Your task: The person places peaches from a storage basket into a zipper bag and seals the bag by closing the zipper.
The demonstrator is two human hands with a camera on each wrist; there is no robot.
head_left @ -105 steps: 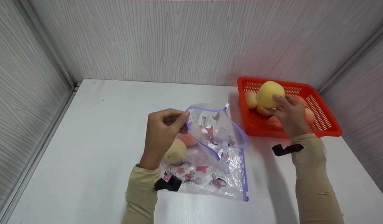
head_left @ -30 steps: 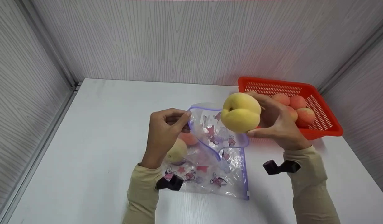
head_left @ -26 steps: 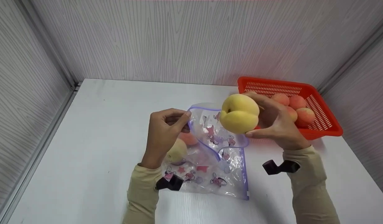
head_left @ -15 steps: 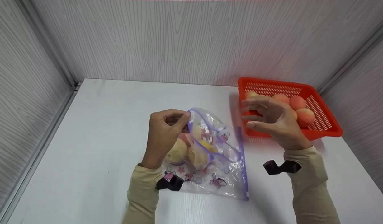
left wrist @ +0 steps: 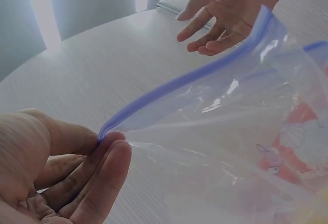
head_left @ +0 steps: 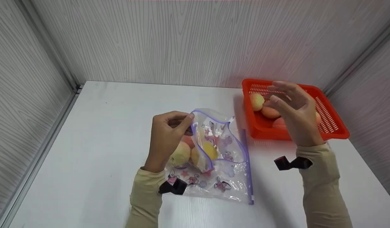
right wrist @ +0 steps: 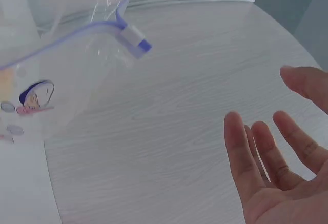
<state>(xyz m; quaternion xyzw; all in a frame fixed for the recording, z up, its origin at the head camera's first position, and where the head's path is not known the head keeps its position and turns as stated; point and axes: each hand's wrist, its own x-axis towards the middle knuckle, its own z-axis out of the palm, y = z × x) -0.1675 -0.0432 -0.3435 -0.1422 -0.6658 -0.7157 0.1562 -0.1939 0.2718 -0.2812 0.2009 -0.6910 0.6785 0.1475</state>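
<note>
In the head view my left hand (head_left: 165,137) pinches the purple-edged rim of a clear printed zip bag (head_left: 222,185), whose mouth gapes toward the right. Inside the bag lie a pale yellow fruit (head_left: 180,154), a brighter yellow fruit (head_left: 210,150) and a reddish one (head_left: 188,140). My right hand (head_left: 298,114) is empty above the red basket (head_left: 268,134), its fingers spread and lightly bent. The left wrist view shows thumb and fingers of my left hand (left wrist: 66,167) on the purple seal (left wrist: 174,84). In the right wrist view my right hand (right wrist: 287,178) holds nothing.
The basket at the right back holds several fruits, among them a yellowish one (head_left: 257,101) and an orange one (head_left: 270,112). A second purple-sealed bag edge (head_left: 249,177) lies flat on the white table (head_left: 103,142) beneath the open bag. Woodgrain panels (head_left: 169,41) stand behind and at both sides.
The large yellow fruit left my right hand and now lies in the bag. My right hand has since moved back over the basket, empty. My left hand has kept its pinch on the rim.
</note>
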